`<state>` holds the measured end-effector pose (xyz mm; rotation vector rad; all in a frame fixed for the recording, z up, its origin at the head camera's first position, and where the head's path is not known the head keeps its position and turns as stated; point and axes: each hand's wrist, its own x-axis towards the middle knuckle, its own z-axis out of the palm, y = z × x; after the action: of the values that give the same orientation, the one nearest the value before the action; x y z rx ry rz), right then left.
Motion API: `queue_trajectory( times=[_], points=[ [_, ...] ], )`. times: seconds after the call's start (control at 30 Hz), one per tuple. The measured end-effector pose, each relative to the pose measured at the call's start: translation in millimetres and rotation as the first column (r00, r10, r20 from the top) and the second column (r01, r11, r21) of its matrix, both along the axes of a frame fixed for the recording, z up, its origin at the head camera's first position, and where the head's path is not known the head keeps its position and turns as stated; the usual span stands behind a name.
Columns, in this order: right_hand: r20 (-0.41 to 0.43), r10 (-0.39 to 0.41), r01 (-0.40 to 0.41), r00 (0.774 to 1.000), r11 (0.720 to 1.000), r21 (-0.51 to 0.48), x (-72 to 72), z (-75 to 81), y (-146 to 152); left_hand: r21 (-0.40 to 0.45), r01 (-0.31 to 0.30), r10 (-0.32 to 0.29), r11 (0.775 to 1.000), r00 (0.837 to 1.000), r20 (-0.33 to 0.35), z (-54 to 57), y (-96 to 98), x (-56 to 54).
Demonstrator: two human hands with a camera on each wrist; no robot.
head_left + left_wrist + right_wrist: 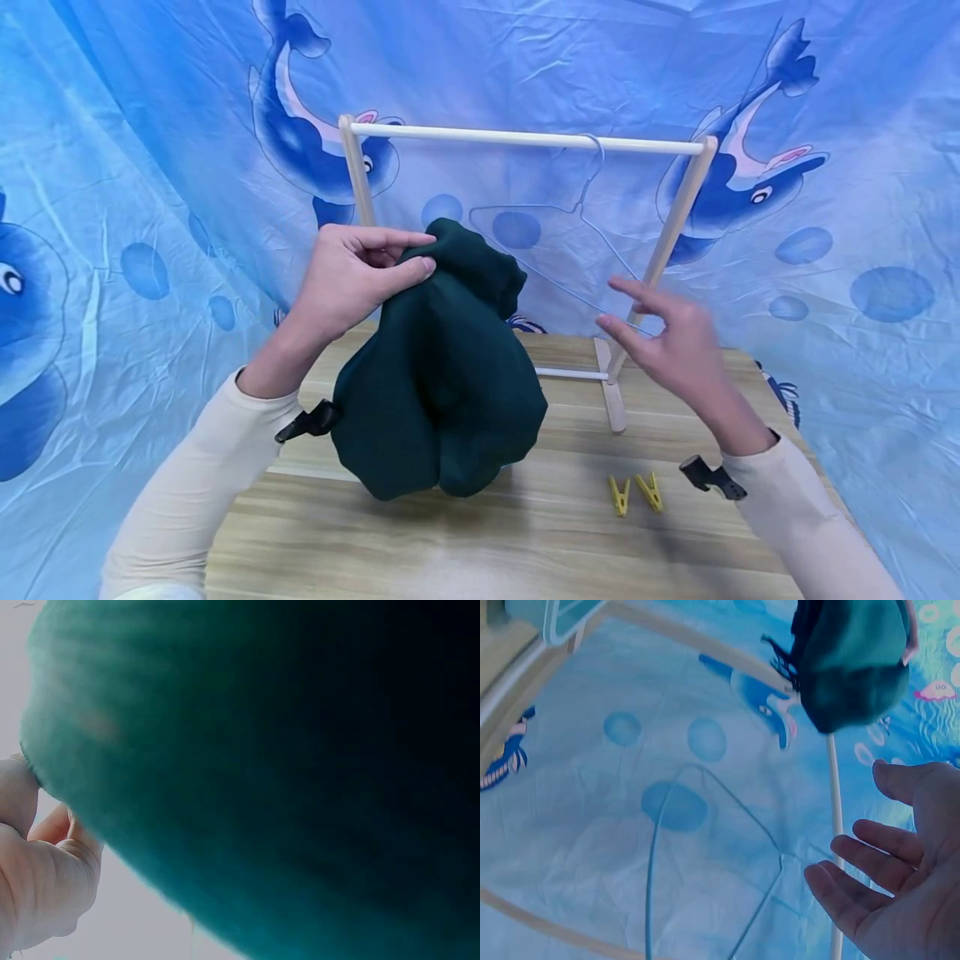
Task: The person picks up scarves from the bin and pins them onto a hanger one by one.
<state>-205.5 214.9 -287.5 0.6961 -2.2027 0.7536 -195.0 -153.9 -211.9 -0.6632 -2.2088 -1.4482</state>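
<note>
My left hand pinches the upper edge of a dark green cloth between thumb and fingers. Folds of the cloth hang down in front of the rack. It fills most of the left wrist view, with the pinching fingers at the left edge. Its exact kind I cannot tell. A thin pale blue clothes hanger hangs by its hook from the rack's top bar. My right hand is held up by the hanger's lower right corner, fingers spread and holding nothing; the right wrist view shows the palm and loose fingers.
The white and wooden clothes rack stands at the back of the wooden table. Two yellow clothespins lie at the table's front right. A teal basket shows in the right wrist view. Behind hangs a blue dolphin curtain.
</note>
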Motion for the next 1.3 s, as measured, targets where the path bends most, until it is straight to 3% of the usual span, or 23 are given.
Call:
queue_trajectory(
  times=[0.13,0.33,0.6,0.9,1.13,1.3],
  points=[
    [0.031,-0.042,0.044,0.999,0.998,-0.049,-6.3,11.9,7.8,0.011,0.014,-0.015,1.000,1.000,0.028,-2.7,3.9,0.3],
    [0.146,-0.096,0.109,0.985,0.990,-0.086,-23.1,20.9,17.7,0.012,0.023,-0.023,1.000,0.999,0.044,-5.3,8.4,0.8],
    [0.383,-0.098,0.156,0.919,0.980,-0.124,-43.9,15.2,27.9,0.012,0.023,-0.024,1.000,0.998,0.059,-9.1,9.0,0.2],
    [0.493,-0.042,0.123,0.869,0.983,-0.135,-57.1,7.1,34.2,0.016,0.037,-0.039,0.999,0.993,0.110,-15.4,11.8,-4.0],
    [0.504,0.088,0.045,0.859,0.968,-0.245,-61.7,3.8,37.5,0.033,0.055,-0.058,0.998,0.991,0.121,-22.8,15.0,-6.8],
    [0.464,0.057,0.071,0.884,0.964,-0.255,-62.2,5.2,38.7,0.044,0.064,-0.069,0.997,0.990,0.126,-26.0,15.8,-9.1]
  ],
)
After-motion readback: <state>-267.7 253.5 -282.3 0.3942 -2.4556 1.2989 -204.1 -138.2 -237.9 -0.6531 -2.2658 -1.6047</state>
